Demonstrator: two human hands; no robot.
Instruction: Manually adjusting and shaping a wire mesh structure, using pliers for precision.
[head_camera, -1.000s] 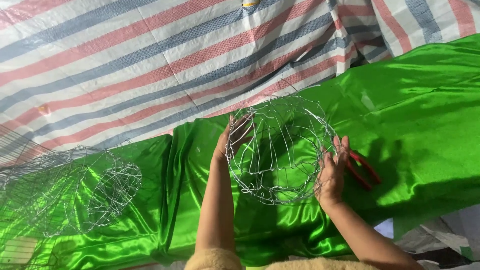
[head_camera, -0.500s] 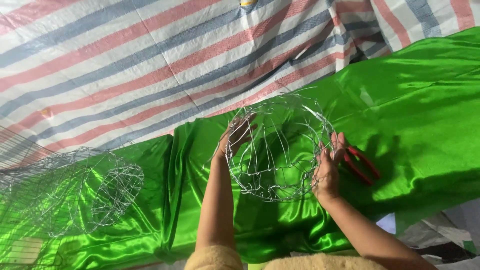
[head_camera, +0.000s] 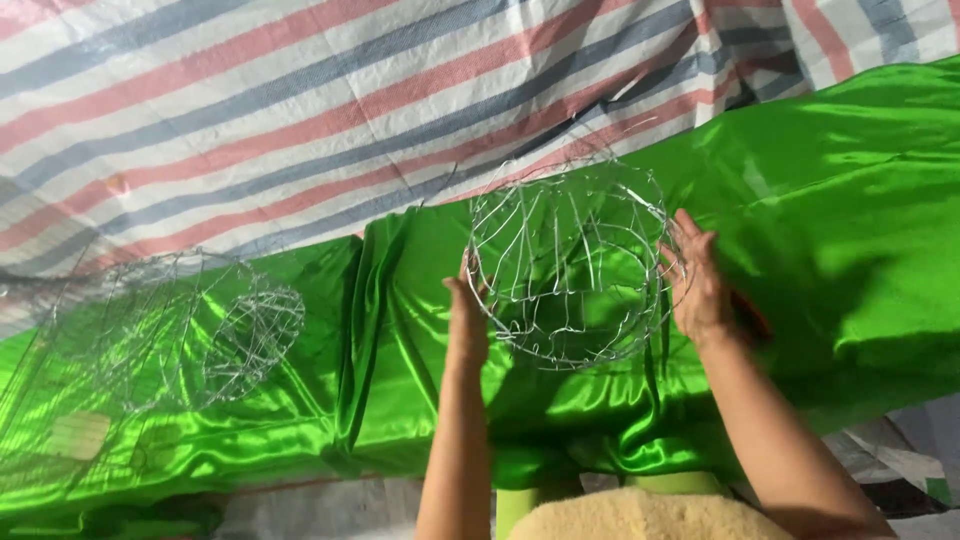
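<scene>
**A:** Eyes on the round wire frame (head_camera: 572, 262), a ball-shaped cage of thin silvery wire, sitting over the green satin cloth (head_camera: 850, 200), close to the cloth's far edge where the striped tarp (head_camera: 300, 100) begins.

**B:** And it's caught between both hands, isn't it?

**A:** Right between them. The left hand (head_camera: 466, 318) is at the frame's lower left side, fingers upright and pressed close against the wire. The right hand (head_camera: 697, 280) is on the frame's right side, fingers spread, palm flat to the curve.

**B:** So which way does the frame lie from each hand?

**A:** To the right of the left hand and to the left of the right hand. Both touch it; neither looks nearer. It's close to a sphere, so no long axis I can call, though an open ring seems to face the camera.

**B:** Anything under that right hand?

**A:** A sliver of something red (head_camera: 750, 315) just past the wrist on the cloth; too hidden to name.

**B:** And off to the side?

**A:** A second wire frame (head_camera: 215, 330), well apart, lying near the cloth's left end.
</scene>
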